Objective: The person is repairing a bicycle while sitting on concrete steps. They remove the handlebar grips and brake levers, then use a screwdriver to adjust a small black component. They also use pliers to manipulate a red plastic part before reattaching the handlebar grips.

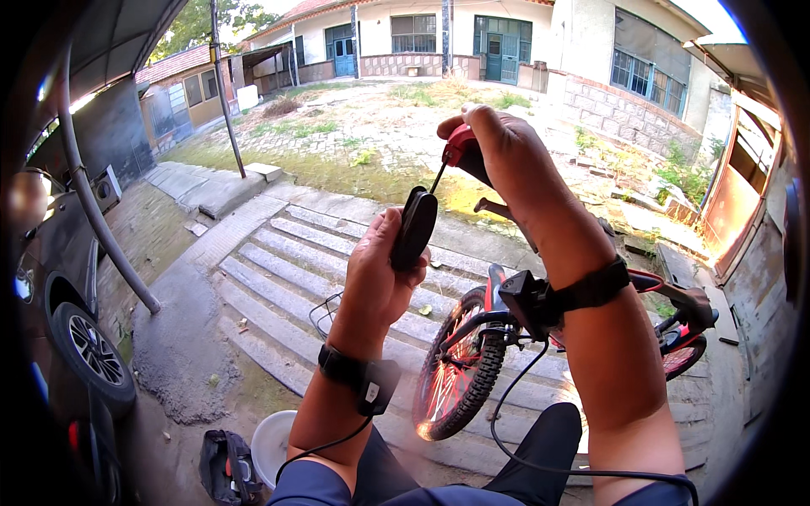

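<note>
Tool [459, 145], red-handled, is clasped in the right hand [506, 150], above a black piece [413, 231] the left hand [376, 274] grips.

Standing in this yard, I record a floor of ribbed concrete paving [283, 297], laid in parallel pale strips. Beyond the ribbed paving lies a mossy, weed-grown court [388, 122] — then a white house wall [375, 34] with a stone-patterned base [388, 65], blue doors [342, 55] and paned windows [413, 35]. Left of the paving: a slim pole [227, 93], and a bent grey post [83, 185] beneath a dark canopy [105, 42]. Right of it: a weathered wall [769, 320] and a rust-orange door [732, 181]. Daylight is strong — brightest beyond the paving.
</note>
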The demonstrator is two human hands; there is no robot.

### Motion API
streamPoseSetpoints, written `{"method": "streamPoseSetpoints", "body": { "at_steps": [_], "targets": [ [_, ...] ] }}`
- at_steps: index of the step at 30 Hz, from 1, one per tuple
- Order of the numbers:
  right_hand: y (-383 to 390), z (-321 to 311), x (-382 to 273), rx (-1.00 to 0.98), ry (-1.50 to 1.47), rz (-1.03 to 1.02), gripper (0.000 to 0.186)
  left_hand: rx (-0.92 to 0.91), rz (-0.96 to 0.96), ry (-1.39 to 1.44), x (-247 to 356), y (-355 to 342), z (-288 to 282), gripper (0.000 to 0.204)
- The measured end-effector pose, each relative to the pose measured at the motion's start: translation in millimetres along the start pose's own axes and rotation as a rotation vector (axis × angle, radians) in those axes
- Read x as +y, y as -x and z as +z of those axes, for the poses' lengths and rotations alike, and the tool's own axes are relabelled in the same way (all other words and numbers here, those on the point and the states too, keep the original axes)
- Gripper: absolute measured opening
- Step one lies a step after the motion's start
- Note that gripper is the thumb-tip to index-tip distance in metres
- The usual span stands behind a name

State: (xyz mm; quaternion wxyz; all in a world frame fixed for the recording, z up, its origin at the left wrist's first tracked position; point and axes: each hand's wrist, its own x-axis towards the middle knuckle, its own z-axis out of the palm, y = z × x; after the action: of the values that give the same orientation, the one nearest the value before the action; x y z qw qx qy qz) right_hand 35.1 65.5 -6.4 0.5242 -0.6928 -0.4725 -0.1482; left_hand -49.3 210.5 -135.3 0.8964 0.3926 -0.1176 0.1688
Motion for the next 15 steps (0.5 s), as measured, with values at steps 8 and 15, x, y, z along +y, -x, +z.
{"method": "streamPoseSetpoints", "body": {
  "at_steps": [8, 15],
  "targets": [
    [-1, 2, 5, 0.034, -0.073, 0.023, 0.041, -0.019, 0.144, -0.301, 2, 2, 0, 0.039],
    [-1, 3, 5, 0.021, -0.036, -0.055, 0.036, -0.085, -0.054, -0.004, 3, 1, -11, 0.047]
  ]
}}
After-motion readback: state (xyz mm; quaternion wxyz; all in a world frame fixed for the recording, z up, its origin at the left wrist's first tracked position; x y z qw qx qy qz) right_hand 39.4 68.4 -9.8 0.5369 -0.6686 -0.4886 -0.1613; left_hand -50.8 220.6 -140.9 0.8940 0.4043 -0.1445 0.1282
